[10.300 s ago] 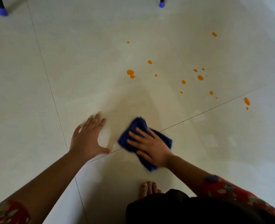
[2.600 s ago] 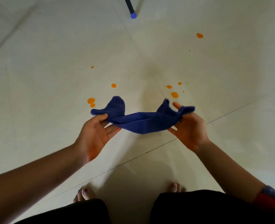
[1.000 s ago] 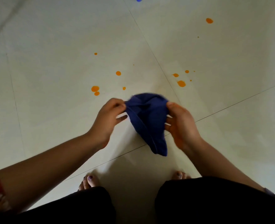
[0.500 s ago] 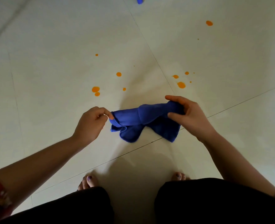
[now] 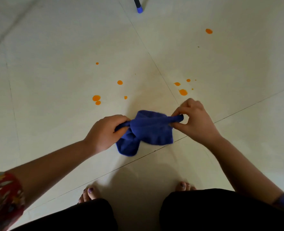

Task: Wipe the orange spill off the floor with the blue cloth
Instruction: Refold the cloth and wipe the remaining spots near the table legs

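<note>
I hold the blue cloth (image 5: pixel 150 130) bunched between both hands, above the pale tiled floor (image 5: pixel 54 72). My left hand (image 5: pixel 104 132) grips its left end in a closed fist. My right hand (image 5: pixel 194 122) pinches its upper right corner. The cloth's lower folds hang down between my hands. Orange spill drops lie on the floor beyond the cloth: a pair of drops (image 5: pixel 96 98) at the left, a drop (image 5: pixel 119 82) further back, a cluster (image 5: pixel 183 92) just past my right hand, and a lone drop (image 5: pixel 209 31) far to the right.
My bare feet (image 5: pixel 89 194) (image 5: pixel 184 186) and dark-clothed knees fill the bottom of the view. A dark furniture leg with a blue foot cap (image 5: pixel 139 9) stands on the floor at the top. Dark grout lines cross the tiles.
My hands have drawn closer together and gathered the cloth into a tighter bundle. My right hand has shifted its grip to the upper right corner. The orange drops have not changed.
</note>
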`<action>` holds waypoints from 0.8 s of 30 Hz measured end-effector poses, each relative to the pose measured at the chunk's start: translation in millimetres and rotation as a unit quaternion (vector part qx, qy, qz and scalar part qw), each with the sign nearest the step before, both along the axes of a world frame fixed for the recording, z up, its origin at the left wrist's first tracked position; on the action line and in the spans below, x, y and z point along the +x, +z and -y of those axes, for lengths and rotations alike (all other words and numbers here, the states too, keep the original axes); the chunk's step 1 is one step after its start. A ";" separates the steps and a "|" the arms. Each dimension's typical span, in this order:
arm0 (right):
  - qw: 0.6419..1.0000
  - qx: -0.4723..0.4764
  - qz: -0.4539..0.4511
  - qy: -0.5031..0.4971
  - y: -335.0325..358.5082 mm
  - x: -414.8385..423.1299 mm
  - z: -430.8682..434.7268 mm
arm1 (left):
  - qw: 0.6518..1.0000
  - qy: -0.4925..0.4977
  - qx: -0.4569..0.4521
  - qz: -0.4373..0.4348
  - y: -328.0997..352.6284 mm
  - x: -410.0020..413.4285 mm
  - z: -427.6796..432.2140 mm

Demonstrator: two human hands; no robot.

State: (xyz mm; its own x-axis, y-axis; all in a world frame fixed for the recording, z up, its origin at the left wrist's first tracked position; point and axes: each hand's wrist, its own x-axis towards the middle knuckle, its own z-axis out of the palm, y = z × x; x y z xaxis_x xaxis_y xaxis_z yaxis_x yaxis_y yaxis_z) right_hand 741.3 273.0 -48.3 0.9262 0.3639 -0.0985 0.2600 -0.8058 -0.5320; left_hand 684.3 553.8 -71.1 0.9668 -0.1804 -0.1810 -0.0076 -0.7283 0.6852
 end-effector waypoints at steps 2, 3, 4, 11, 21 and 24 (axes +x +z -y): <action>0.979 0.176 -0.102 0.030 5.4 4.6 5.1 | 0.999 0.009 0.036 0.008 -3.0 -4.2 -10.4; 0.948 0.268 -0.164 0.039 10.2 6.4 5.9 | 0.998 0.029 0.053 0.005 -5.8 -6.2 -16.4; 0.919 0.337 -0.205 0.034 13.1 7.8 6.0 | 0.997 0.050 0.053 -0.003 -8.9 -8.5 -21.7; 0.810 0.456 -0.325 -0.173 5.0 15.5 10.5 | 0.907 0.204 -0.339 -0.142 8.1 -5.1 -40.9; 0.840 0.421 -0.292 -0.177 6.7 -7.6 -9.0 | 0.861 0.426 -0.247 -0.125 -3.3 1.9 -33.2; 0.860 0.407 -0.244 -0.188 10.2 -9.6 -10.4 | 0.840 0.432 -0.295 -0.143 1.1 6.9 -26.5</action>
State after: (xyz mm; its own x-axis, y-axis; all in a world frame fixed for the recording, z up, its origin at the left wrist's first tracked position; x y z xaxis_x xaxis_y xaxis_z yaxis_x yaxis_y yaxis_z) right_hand 731.7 283.3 -38.0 0.9144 0.1795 -0.3630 -0.3515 -0.0931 -0.9315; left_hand 691.2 580.3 -70.0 0.7149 0.4273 -0.5535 0.5756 0.0898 0.8128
